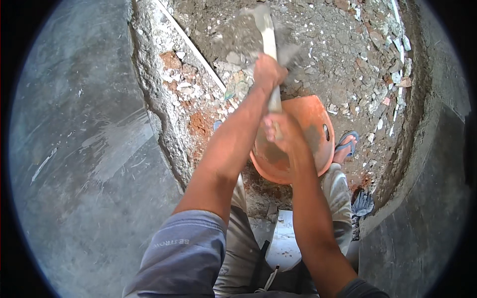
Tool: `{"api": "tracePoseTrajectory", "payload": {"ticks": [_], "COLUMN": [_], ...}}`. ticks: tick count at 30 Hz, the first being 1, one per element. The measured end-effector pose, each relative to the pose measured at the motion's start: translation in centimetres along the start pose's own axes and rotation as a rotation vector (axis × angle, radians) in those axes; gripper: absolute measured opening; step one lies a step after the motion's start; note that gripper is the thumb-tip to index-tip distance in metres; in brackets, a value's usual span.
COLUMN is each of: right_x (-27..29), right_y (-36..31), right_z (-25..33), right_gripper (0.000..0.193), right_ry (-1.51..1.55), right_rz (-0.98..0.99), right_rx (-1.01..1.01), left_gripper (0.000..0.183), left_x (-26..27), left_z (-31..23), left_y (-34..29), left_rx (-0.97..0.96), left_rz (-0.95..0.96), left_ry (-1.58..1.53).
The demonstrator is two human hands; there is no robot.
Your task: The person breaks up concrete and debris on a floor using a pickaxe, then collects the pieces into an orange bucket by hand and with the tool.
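Both my hands are wrapped round the pale wooden handle of a hoe [269, 42], which points away from me over the broken ground. My left hand [270, 72] grips farther up the handle. Nearer to me, my right hand [284, 129] is closed round its lower part. Motion smears the hoe's head at the top of the view, so its blade shape is unclear. Beneath my right hand and forearm sits an orange plastic scoop pan [310, 107], smeared with grey-brown dirt inside and with a handle slot at its right side.
Loose soil and rubble [343, 64] fill a dug strip between smooth grey concrete floors [74, 124]. A thin white strip [194, 47] lies at the left. My sandalled foot [350, 144] stands right of the pan. Near my legs are a dark crumpled piece [363, 203] and a white panel [284, 238].
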State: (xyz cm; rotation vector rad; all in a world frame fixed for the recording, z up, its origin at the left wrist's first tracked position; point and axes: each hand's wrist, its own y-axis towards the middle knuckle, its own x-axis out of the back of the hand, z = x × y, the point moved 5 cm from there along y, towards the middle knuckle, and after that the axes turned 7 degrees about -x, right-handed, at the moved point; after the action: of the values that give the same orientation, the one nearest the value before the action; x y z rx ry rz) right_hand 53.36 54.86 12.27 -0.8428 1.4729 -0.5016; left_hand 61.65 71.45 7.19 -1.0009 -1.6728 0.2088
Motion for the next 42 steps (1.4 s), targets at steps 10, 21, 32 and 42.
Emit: {"api": "tracePoseTrajectory", "payload": {"ticks": [10, 21, 32, 42], "right_x": [11.7, -6.3, 0.1, 3.4], "right_y": [-15.5, 8.9, 4.6, -8.6], "right_z": [-24.0, 1.5, -7.4, -16.0], "right_gripper": [0.017, 0.012, 0.016, 0.011], "right_ry": [-0.435, -0.996, -0.046, -0.112], "right_rz": [-0.535, -0.123, -0.046, -0.26], "right_rx": [-0.234, 0.529, -0.177, -0.094], "left_gripper": [0.019, 0.031, 0.055, 0.034], "left_x": [-14.2, 17.0, -1.9, -5.2], "left_z": [8.1, 0.6, 12.4, 8.5], "left_y": [-22.6, 0.3, 2.2, -12.3], "left_rx": [0.303, -0.364, 0.232, 0.239], "left_rz": [0.398, -0.434, 0.072, 0.26], "left_ry": [-1.004, -0.472, -0.071, -0.085]}}
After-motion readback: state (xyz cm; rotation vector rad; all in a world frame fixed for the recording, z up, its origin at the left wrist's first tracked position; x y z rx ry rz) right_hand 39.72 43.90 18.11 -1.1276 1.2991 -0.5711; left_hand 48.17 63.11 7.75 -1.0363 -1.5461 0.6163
